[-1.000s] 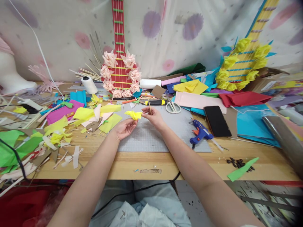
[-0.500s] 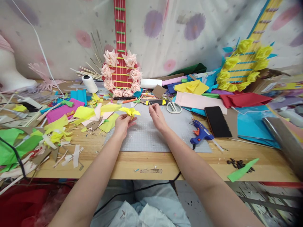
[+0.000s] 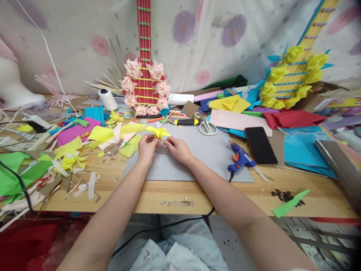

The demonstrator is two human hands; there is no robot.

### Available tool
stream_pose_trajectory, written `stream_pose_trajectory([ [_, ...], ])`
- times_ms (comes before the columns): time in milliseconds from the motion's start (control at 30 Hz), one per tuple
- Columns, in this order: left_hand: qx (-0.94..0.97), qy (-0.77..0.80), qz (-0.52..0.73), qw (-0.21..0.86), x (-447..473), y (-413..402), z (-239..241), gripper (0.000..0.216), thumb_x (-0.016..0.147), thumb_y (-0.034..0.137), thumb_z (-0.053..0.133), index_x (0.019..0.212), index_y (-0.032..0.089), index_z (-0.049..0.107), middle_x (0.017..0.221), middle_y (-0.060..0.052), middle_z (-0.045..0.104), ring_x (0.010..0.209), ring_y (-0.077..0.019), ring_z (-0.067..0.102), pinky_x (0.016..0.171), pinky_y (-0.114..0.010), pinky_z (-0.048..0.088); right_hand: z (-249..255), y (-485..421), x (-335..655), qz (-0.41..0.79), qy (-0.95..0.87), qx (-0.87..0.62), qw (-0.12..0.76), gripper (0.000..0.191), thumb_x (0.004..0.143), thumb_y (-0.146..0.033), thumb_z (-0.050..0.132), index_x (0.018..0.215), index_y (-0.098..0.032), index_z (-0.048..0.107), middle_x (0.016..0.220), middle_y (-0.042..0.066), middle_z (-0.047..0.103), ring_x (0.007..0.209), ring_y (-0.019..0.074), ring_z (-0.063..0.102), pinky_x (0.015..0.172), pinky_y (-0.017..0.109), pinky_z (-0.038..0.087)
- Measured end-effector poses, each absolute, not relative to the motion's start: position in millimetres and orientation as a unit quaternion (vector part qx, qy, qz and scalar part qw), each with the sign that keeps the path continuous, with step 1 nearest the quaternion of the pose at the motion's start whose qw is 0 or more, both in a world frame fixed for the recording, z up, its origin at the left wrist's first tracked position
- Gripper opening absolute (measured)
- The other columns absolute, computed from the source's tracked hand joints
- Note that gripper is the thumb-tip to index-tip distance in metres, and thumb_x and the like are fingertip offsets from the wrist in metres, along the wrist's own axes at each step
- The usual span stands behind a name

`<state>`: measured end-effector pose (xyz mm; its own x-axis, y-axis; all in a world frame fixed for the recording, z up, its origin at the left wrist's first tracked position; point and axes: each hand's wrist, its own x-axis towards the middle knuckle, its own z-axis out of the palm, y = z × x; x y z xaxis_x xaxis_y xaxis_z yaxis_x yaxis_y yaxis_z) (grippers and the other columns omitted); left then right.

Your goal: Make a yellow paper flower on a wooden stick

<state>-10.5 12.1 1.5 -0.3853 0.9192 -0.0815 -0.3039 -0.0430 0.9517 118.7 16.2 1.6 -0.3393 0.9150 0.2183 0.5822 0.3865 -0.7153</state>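
Note:
My left hand (image 3: 146, 146) pinches the base of a small yellow paper flower (image 3: 158, 131) over the grey cutting mat (image 3: 197, 158). My right hand (image 3: 176, 148) is closed right beside it, fingertips pinching a thin wooden stick (image 3: 158, 140) at the flower's base. Both hands meet above the mat's far left part. How the stick joins the flower is hidden by my fingers.
A blue glue gun (image 3: 239, 158), a black phone (image 3: 261, 140), scissors (image 3: 207, 128) and a yellow-black marker (image 3: 186, 122) lie around the mat. Paper scraps (image 3: 70, 150) cover the left side. Two paper guitars, red (image 3: 145, 86) and yellow (image 3: 293, 75), lean on the back wall. A cable (image 3: 17, 184) hangs off the left edge.
My right hand came down and left with the stick, from held apart and upright, to meet my left hand at the flower's base. The flower shifted slightly up and left.

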Motion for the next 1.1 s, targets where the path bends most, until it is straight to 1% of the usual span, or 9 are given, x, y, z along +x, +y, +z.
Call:
stream_pose_trajectory([
  [167,0.318,0.509,0.638,0.482,-8.9,10.5,2.4,0.028,0.050,0.020,0.069,0.076,0.013,0.062,0.074,-0.003,0.065,0.068,-0.0153,0.061,0.058,-0.027,0.051,-3.4,22.9,119.6,0.290,-0.734,-0.527,0.314,0.019,0.082,-0.036,0.045,0.076,-0.019,0.051,0.063,-0.003,0.059,0.058,0.0098,0.050,0.056,0.021,0.032],
  [367,0.308,0.498,0.633,0.506,-12.1,8.5,7.3,0.026,0.049,0.018,0.070,0.073,0.012,0.064,0.075,-0.004,0.066,0.072,-0.0162,0.061,0.065,-0.030,0.052,-8.2,29.8,123.0,0.374,-0.689,-0.529,0.325,0.011,0.078,-0.031,0.045,0.077,-0.021,0.042,0.058,-0.006,0.061,0.048,0.0076,0.050,0.050,0.019,0.034],
  [467,0.314,0.482,0.616,0.539,-15.5,6.2,12.1,0.030,0.046,0.015,0.071,0.075,0.012,0.063,0.073,-0.003,0.066,0.072,-0.0157,0.062,0.069,-0.032,0.053,-6.7,32.7,127.2,0.417,-0.665,-0.531,0.319,0.014,0.078,-0.033,0.046,0.077,-0.021,0.039,0.055,-0.006,0.061,0.042,0.0071,0.047,0.045,0.018,0.034],
  [567,0.327,0.469,0.585,0.576,-18.1,4.3,14.3,0.039,0.043,0.010,0.072,0.081,0.013,0.061,0.073,-0.001,0.066,0.070,-0.0147,0.062,0.069,-0.032,0.053,-3.6,35.3,131.9,0.442,-0.654,-0.529,0.311,0.019,0.077,-0.037,0.048,0.079,-0.021,0.039,0.053,-0.005,0.060,0.037,0.0065,0.045,0.041,0.018,0.033],
  [700,0.345,0.468,0.580,0.571,-17.2,3.9,12.5,0.043,0.047,0.008,0.071,0.087,0.015,0.059,0.075,0.000,0.066,0.069,-0.0135,0.062,0.069,-0.031,0.052,-2.0,36.8,136.0,0.459,-0.657,-0.520,0.295,0.018,0.077,-0.033,0.047,0.088,-0.020,0.041,0.055,-0.005,0.061,0.034,0.0062,0.042,0.039,0.019,0.032],
  [767,0.341,0.477,0.582,0.564,-15.6,4.1,11.5,0.042,0.049,0.007,0.069,0.089,0.016,0.058,0.076,-0.001,0.066,0.070,-0.0134,0.062,0.068,-0.031,0.052,-2.3,36.0,136.8,0.448,-0.667,-0.505,0.314,0.026,0.077,-0.028,0.047,0.101,-0.021,0.041,0.063,-0.005,0.062,0.035,0.0055,0.043,0.040,0.019,0.033],
  [867,0.328,0.475,0.589,0.566,-13.9,4.7,10.6,0.041,0.051,0.007,0.070,0.089,0.016,0.056,0.078,-0.001,0.066,0.072,-0.0138,0.063,0.069,-0.031,0.052,-1.7,33.3,136.3,0.409,-0.702,-0.459,0.361,0.051,0.075,-0.018,0.045,0.123,-0.025,0.031,0.076,-0.005,0.060,0.041,0.0044,0.045,0.046,0.020,0.036],
  [967,0.309,0.467,0.596,0.575,-13.7,6.0,9.2,0.039,0.051,0.006,0.070,0.086,0.014,0.054,0.075,-0.001,0.064,0.072,-0.0135,0.063,0.070,-0.030,0.052,0.9,30.1,132.9,0.407,-0.718,-0.425,0.373,0.062,0.074,-0.011,0.042,0.132,-0.027,0.025,0.070,-0.005,0.057,0.045,0.0051,0.045,0.049,0.020,0.038],
  [1100,0.274,0.467,0.616,0.573,-13.2,7.9,7.0,0.036,0.054,0.004,0.070,0.083,0.013,0.051,0.074,-0.003,0.063,0.070,-0.0129,0.063,0.069,-0.029,0.053,7.3,26.9,124.9,0.505,-0.630,-0.456,0.373,0.062,0.075,-0.018,0.048,0.132,-0.021,0.022,0.058,-0.007,0.055,0.040,0.0057,0.041,0.041,0.018,0.033],
])
